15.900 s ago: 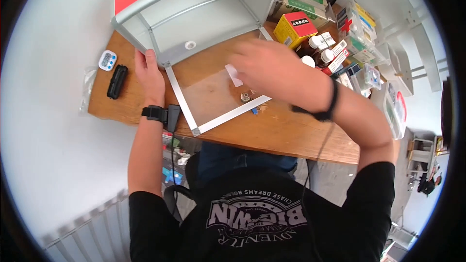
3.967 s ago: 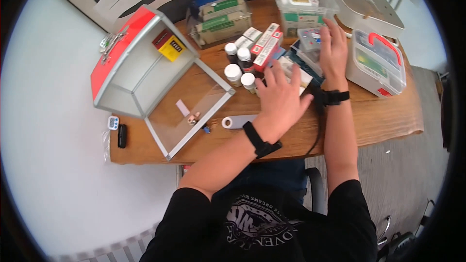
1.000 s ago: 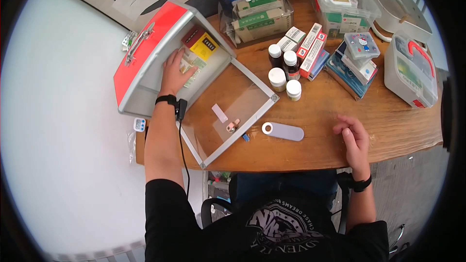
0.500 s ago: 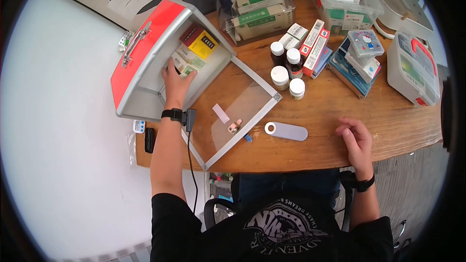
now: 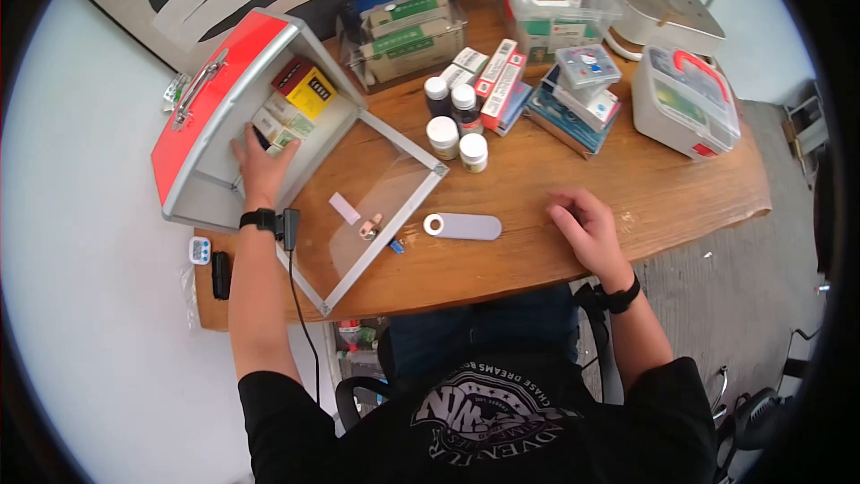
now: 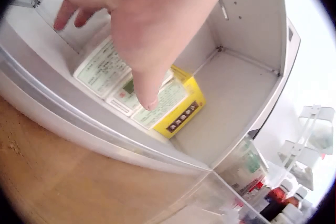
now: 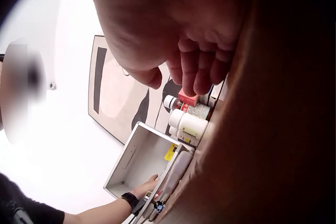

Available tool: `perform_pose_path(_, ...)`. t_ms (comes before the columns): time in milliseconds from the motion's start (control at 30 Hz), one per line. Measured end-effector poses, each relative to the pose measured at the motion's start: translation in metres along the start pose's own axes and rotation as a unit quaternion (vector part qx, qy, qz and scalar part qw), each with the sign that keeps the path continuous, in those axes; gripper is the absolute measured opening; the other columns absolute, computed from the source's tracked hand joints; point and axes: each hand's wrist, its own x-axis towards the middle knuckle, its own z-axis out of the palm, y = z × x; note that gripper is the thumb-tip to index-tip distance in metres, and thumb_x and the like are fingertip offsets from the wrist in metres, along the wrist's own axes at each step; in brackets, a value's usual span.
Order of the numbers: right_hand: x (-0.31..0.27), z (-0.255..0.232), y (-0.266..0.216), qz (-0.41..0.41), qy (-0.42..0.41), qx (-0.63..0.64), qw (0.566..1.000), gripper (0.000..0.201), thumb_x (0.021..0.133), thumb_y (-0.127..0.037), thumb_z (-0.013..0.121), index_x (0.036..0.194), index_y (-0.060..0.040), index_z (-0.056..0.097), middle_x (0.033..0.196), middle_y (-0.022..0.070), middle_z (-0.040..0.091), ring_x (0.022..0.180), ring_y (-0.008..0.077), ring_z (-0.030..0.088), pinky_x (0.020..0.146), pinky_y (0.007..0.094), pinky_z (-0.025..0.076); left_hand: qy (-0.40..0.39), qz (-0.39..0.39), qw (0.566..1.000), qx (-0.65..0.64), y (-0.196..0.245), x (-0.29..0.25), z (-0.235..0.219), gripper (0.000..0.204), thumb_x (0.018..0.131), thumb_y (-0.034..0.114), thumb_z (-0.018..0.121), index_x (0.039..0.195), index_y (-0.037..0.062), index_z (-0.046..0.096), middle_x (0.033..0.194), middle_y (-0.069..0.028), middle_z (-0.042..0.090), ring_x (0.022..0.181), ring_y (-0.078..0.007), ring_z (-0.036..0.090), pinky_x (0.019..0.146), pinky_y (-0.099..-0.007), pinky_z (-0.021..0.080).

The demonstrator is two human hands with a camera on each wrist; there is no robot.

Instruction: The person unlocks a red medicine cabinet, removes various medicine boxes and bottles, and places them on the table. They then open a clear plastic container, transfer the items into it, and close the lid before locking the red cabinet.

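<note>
My left hand (image 5: 262, 170) reaches inside a red and silver first-aid case (image 5: 191, 116) with spread fingers. White and green medicine boxes (image 5: 285, 116) stand in a row there, beside a yellow and dark red box (image 5: 312, 92). In the left wrist view my thumb overlaps the front of the white and green medicine boxes (image 6: 102, 72), while the other fingers extend past their far end. My right hand (image 5: 587, 233) rests at the table's front, loosely curled and holding nothing. The right wrist view shows its bent fingers (image 7: 190, 72) and palm.
The case's transparent door (image 5: 394, 231) lies lowered on the table, with a pink strip (image 5: 344, 209) and small items on it. Bottles (image 5: 442, 136), red-white cartons (image 5: 502, 81), a stack of boxes (image 5: 573, 116), a handled plastic box (image 5: 685, 103) and a grey-lilac holder (image 5: 466, 227) surround it.
The yellow box went from the table into the case, and white-green boxes now stand beside it. My left hand went from the pile to the case; my right hand drew back to the front.
</note>
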Motion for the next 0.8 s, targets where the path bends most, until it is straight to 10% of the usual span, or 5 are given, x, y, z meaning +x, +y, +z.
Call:
perform_pose_path(133,0.005,-0.01,-0.009,0.016,-0.046,0.046,0.998,0.038,0.1,-0.013,0.073,0.134,0.0004,0.064,0.106,0.007,0.071,0.096,0.0125,0.066,0.086,0.0279,0.054,0.022,-0.021,0.998,0.058,0.071,-0.063,-0.036,0.095,0.088,0.036,0.083,0.163,0.0053,0.033,0.162,-0.0368,0.03,0.153,-0.0508,0.028,0.124,-0.0545,0.031)
perform_pose_path(200,0.013,-0.011,-0.018,0.028,-0.064,0.03,0.997,0.039,0.099,-0.013,0.074,0.134,0.0005,0.064,0.109,0.0084,0.07,0.098,0.0139,0.066,0.087,0.029,0.055,0.029,0.187,0.981,-0.038,0.094,-0.102,-0.042,0.081,0.09,0.031,0.08,0.158,0.0069,0.044,0.162,-0.0299,0.035,0.151,-0.0467,0.034,0.123,-0.0546,0.033)
perform_pose_path(267,0.031,-0.016,-0.017,-0.179,0.085,-0.132,0.971,0.047,0.093,-0.013,0.079,0.136,-0.0009,0.063,0.121,0.0133,0.067,0.111,0.0205,0.065,0.097,0.0339,0.053,-0.046,0.253,0.962,-0.094,0.131,-0.141,-0.058,0.066,0.089,0.02,0.08,0.149,0.0081,0.056,0.159,-0.0219,0.045,0.147,-0.0421,0.043,0.121,-0.0502,0.037)
perform_pose_path(433,0.103,-0.05,-0.029,-0.265,0.315,-0.334,0.848,0.091,0.081,-0.024,0.09,0.156,-0.0062,0.043,0.148,0.0217,0.05,0.132,0.036,0.055,0.113,0.0451,0.046,-0.146,0.304,0.913,-0.23,0.182,-0.195,-0.057,0.048,0.086,0.016,0.082,0.132,0.0067,0.07,0.148,-0.017,0.057,0.134,-0.0358,0.058,0.111,-0.0439,0.048)
perform_pose_path(800,0.141,-0.072,-0.005,-0.169,0.164,-0.306,0.922,0.104,0.074,-0.027,0.094,0.159,-0.0088,0.037,0.148,0.0227,0.048,0.136,0.0379,0.053,0.114,0.0452,0.047,-0.245,0.33,0.838,-0.359,0.216,-0.252,-0.007,0.035,0.091,0.014,0.079,0.125,0.0064,0.073,0.137,-0.0126,0.063,0.124,-0.031,0.063,0.104,-0.0403,0.054)
